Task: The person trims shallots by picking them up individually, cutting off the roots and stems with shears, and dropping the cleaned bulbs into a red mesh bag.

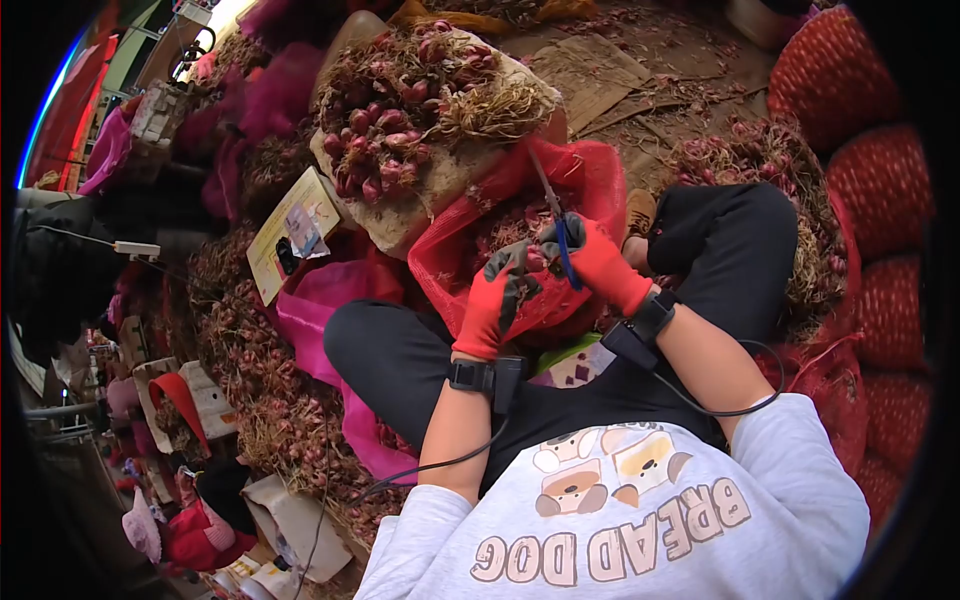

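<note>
My right hand (608, 265), in a red and grey work glove, is closed around the blue handles of a pair of scissors (563, 245). Their metal blades point up and away from me. Beside it, my left hand (492, 300), gloved the same way, pinches a small shallot (536, 262) partly hidden by the fingers. Both hands are over the mouth of a red mesh bag (440, 255), in which loose shallots and trimmings show. Just beyond the bag, a heap of shallots (385, 130) with dry stems lies on a pale, worn support (455, 175).
More shallots (270, 390) cover the floor at left, beside pink mesh (365, 430) and a yellowish card (290, 240). Filled red mesh sacks (880, 190) are stacked at right, near another shallot pile (745, 160). Cables (720, 410) run from my wrist straps. Another person (190, 530) sits at lower left.
</note>
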Available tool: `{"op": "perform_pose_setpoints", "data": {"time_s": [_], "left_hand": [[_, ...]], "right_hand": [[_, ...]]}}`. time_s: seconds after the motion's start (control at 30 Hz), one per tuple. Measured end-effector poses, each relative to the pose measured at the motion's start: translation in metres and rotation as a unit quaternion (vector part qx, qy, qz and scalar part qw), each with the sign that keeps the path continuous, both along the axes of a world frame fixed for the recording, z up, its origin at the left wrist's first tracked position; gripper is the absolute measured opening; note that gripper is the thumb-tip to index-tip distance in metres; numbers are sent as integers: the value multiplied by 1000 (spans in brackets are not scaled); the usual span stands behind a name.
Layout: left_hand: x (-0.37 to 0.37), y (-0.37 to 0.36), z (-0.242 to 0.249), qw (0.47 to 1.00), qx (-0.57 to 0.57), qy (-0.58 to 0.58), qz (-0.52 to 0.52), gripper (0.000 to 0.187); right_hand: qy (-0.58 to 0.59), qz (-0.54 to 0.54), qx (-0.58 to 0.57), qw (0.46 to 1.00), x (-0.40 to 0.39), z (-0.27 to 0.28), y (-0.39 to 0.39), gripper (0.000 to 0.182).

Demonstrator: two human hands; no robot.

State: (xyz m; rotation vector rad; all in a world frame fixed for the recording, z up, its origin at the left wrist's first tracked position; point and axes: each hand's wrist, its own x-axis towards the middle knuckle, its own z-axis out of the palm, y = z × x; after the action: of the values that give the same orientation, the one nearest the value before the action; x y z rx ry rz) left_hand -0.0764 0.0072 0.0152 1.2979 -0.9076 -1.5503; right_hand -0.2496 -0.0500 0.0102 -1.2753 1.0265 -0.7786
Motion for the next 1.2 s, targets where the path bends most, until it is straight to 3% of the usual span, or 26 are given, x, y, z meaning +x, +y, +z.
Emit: {"op": "perform_pose_setpoints", "data": {"time_s": [0.03,0.13,0.2,0.3,0.37,0.4,0.43,0.53,0.63,0.73,0.8,0.83,0.93,1.03,1.2], "left_hand": [[-2,0,-1,997,51,57,26,29],[-2,-1,-4,997,17,75,-3,29],[5,0,-12,999,-14,28,-14,31],[5,-4,-18,962,-189,-197,-5,33],[4,-4,-15,982,-174,-63,30,33],[4,-2,-2,981,-70,170,55,32],[4,-1,5,916,39,393,77,32],[6,-4,-9,909,-9,414,44,33],[8,-3,-14,842,41,537,36,35],[8,-2,-10,871,36,489,40,39],[11,-2,-6,942,-29,333,5,44],[11,-3,-3,966,-61,251,-13,47],[-2,-7,7,983,-95,156,-20,49],[-2,-2,25,981,-89,168,-48,49],[1,1,2,958,5,284,-45,41]], "right_hand": [[-5,-3,-19,1000,2,-3,1,29],[22,-23,-60,998,6,-24,2,34],[97,-55,-66,992,5,-50,-2,38],[282,-118,-181,935,1,-2,-4,42],[217,-97,-140,961,-4,-3,-12,41],[184,-86,-119,972,-5,2,-14,40],[149,-66,-78,984,-5,7,-13,39],[45,2,17,999,-4,20,-9,34],[-39,49,30,998,-4,20,-8,32],[-96,28,48,994,2,27,-6,29],[-132,16,117,984,2,35,-6,28],[-116,19,95,989,1,34,-6,29],[-68,21,12,997,0,29,-6,31],[-22,21,-87,996,0,17,-6,33],[57,26,-218,974,0,30,-1,30]]}}
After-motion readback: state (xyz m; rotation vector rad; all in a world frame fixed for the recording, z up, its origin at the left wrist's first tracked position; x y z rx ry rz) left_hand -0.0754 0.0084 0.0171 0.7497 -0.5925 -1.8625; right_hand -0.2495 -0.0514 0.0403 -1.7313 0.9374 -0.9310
